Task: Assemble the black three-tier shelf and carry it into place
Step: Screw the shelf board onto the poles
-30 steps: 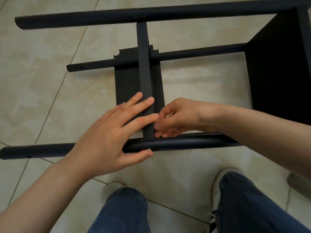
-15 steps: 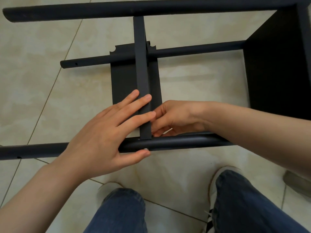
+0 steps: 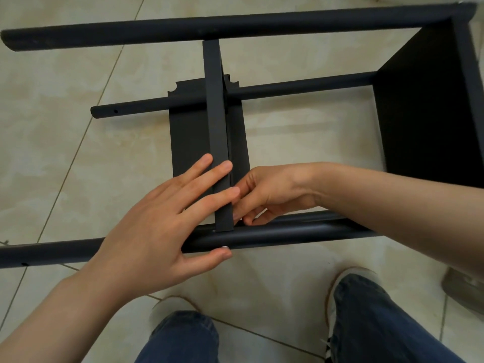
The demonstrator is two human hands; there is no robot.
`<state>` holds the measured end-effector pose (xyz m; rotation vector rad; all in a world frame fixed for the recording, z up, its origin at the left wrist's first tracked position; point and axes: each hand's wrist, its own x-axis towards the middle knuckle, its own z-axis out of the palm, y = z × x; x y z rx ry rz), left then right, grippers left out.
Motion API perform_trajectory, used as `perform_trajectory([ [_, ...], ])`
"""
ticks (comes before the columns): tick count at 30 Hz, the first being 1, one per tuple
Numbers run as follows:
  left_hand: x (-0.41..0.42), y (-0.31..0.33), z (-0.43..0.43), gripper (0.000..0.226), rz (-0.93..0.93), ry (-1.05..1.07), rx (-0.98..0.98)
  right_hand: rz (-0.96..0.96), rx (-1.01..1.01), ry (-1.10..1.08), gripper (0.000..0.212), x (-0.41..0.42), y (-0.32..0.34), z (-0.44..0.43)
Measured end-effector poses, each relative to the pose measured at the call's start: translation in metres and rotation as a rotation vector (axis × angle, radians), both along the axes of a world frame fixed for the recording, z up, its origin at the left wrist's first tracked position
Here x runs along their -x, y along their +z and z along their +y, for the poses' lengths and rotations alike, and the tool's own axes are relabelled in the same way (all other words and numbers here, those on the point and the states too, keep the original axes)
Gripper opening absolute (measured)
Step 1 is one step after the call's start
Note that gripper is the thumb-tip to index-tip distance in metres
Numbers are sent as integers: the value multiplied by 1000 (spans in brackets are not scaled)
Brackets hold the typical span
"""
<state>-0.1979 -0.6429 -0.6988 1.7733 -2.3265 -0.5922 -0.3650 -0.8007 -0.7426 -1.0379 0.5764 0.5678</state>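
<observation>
1. The shelf (image 3: 424, 121) lies on its side on the tiled floor (image 3: 65, 132), only part built. One panel (image 3: 440, 61) is fitted at the right end. A second board (image 3: 216, 127) stands edge-up between the near pole (image 3: 288, 235) and the far pole (image 3: 157, 30).
2. The left hand (image 3: 146, 231) is spread flat. Its fingers lie straight across the board's top edge and its thumb rests against the near side of the near pole.
3. The right hand (image 3: 275, 191) is curled at the corner where the board meets the near pole. Its fingertips touch the board's right face, but we cannot tell whether they pinch a small fastener or nothing.
4. The poles are round tubes in matte black, metal by the look of them, with small holes near their left ends. A thinner pole (image 3: 301, 86) runs lower down. The board is thin, flat and straight-edged, with scalloped notches at its far corners.
5. We judge the parts stiff and light enough for two hands. The smooth paint gives little grip, and a board not yet fastened could tip or slide along the tubes.
6. For carrying, we would grip the two thick poles close to the fitted panel, not the loose board or the free left ends. With only one end braced, the frame may twist.
</observation>
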Motion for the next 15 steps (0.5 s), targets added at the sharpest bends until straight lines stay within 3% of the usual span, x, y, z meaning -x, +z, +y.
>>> perform_trajectory([
  [6,0,5,-5,74,2,3,-16,18,-74,34,25,-1,-5,-2],
  [15,-3,6,-18,82,-24,-53,-32,42,-50,91,10,-5,-3,-6],
])
